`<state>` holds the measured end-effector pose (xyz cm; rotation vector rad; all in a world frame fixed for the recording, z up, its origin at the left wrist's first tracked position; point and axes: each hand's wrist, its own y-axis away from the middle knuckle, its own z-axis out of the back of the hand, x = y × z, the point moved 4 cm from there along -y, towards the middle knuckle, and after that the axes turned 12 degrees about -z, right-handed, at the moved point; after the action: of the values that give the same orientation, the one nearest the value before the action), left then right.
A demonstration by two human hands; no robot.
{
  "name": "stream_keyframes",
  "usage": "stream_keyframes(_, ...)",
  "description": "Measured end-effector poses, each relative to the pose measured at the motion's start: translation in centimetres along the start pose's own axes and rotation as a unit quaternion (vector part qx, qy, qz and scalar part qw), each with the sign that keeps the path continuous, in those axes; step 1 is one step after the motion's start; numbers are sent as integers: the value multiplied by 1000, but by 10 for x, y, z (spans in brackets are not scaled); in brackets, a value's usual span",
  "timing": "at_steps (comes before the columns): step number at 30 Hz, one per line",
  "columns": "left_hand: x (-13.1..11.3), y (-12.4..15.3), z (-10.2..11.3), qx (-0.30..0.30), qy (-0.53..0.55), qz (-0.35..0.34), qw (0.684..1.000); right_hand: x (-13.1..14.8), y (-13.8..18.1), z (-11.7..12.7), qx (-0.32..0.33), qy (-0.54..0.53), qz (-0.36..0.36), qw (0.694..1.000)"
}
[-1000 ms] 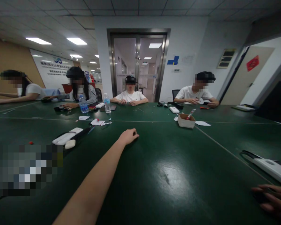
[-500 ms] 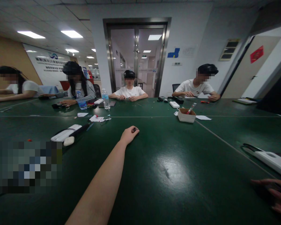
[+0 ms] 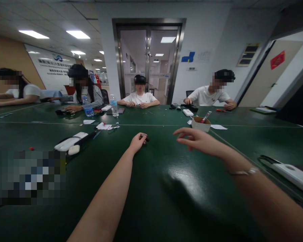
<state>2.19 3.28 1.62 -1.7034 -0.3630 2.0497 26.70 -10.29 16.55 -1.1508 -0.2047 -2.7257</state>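
The fingers of the left hand (image 3: 137,143) are closed on a small dark object (image 3: 147,138), partly covered, so its exact kind I cannot tell; it is near the middle of the green table (image 3: 161,178). The right hand (image 3: 195,138) is above the table, its fingers loosely bent and apart, with no object seen in them. Farther than this hand stands an open box (image 3: 199,125), and on the left lies a white device (image 3: 70,142)

Your left hand (image 3: 136,144) pinches a small black object (image 3: 147,138) at the glossy dark-green worktop (image 3: 146,201); your right hand (image 3: 195,138), fingers (image 3: 183,130) loosely spread, silvery band (image 3: 247,172) around its wrist, hovers near the open beige cardboard box (image 3: 200,126).
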Motion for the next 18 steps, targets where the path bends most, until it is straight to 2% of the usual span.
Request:
stream_keyframes(2, -4, -1, 2, -22, 47, 4, 999, 3, -57, -40, 69, -52, -64, 994)
stream_keyframes(4, -8, -2, 5, -43, 68, 12, 997, -5, -102, -74, 104, -142, -131, 976)
stream_keyframes(7, -10, -2, 9, -62, 74, 18, 995, -15, -141, -115, 150, -319, -156, 923)
stream_keyframes(9, -11, -2, 10, -59, 72, 19, 995, -17, -152, -135, 142, -410, -132, 891)
stream_keyframes(12, -11, -2, 8, -37, 56, 29, 997, -25, -157, -152, 92, -489, -84, 864)
stream_keyframes(18, -1, -2, 0, -8, 33, 91, 995, -46, -157, -156, 17, -512, -50, 857)
